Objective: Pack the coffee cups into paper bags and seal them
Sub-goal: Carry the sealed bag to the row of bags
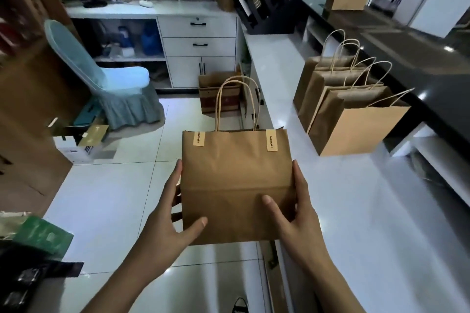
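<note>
Two "Good luck!" stickers [271, 143] across brown paper bag [236, 185] (handles upright)

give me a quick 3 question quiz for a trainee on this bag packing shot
1. True or false: the held paper bag has two stickers across its folded top.
2. What grips the bag? A) left hand only B) right hand only C) both hands
3. Fill in: the other paper bags stand in a row on the white ____.

Key: 1 true; 2 C; 3 counter
</note>
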`<state>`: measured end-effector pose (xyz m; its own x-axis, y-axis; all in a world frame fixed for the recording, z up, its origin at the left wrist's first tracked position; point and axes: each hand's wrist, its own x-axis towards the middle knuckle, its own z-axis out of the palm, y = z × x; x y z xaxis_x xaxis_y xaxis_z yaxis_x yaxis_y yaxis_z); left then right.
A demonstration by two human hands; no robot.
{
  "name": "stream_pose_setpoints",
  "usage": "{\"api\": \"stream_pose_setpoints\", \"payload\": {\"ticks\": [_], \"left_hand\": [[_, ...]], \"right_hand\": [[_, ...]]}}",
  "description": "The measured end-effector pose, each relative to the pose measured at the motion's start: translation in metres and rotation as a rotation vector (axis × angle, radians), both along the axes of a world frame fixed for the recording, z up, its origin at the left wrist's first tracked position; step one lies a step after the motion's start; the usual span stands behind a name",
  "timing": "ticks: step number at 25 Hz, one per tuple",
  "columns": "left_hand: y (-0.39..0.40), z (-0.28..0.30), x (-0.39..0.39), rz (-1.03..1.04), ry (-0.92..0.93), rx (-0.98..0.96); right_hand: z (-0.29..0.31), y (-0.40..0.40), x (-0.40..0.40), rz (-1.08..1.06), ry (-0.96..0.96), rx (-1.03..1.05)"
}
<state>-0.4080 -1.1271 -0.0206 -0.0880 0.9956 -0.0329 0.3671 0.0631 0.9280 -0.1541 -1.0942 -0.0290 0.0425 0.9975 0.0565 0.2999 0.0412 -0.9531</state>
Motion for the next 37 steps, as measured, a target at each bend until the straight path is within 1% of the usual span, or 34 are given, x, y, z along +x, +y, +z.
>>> {"api": "stream_pose_setpoints", "payload": {"ticks": [5, 9, 13, 21, 27, 33, 37], "left_hand": [[0.087, 0.010, -0.001, 0.048, 0.006, 0.017], [0.141, 0.014, -0.008, 0.081, 0.009, 0.031], [0.196, 0.009, -0.024, 0.093, -0.007, 0.034], [0.318, 0.011, -0.090, 0.040, -0.030, 0.045], [0.403, 0.012, -0.136, -0.011, -0.034, 0.057], [0.491, 0.006, -0.142, -0.079, -0.029, 0.061], [0.563, 0.000, -0.133, -0.107, -0.012, 0.065]], "right_hand": [[0.005, 0.099, -0.002, 0.061, 0.039, -0.009], [0.011, 0.162, -0.013, 0.091, 0.070, 0.011], [0.009, 0.222, -0.030, 0.112, 0.060, 0.022], [0.012, 0.341, -0.096, 0.054, 0.028, -0.004], [0.016, 0.418, -0.138, 0.003, 0.040, 0.012], [0.014, 0.487, -0.137, -0.069, 0.018, -0.002], [0.006, 0.552, -0.129, -0.104, 0.019, -0.005]]}}
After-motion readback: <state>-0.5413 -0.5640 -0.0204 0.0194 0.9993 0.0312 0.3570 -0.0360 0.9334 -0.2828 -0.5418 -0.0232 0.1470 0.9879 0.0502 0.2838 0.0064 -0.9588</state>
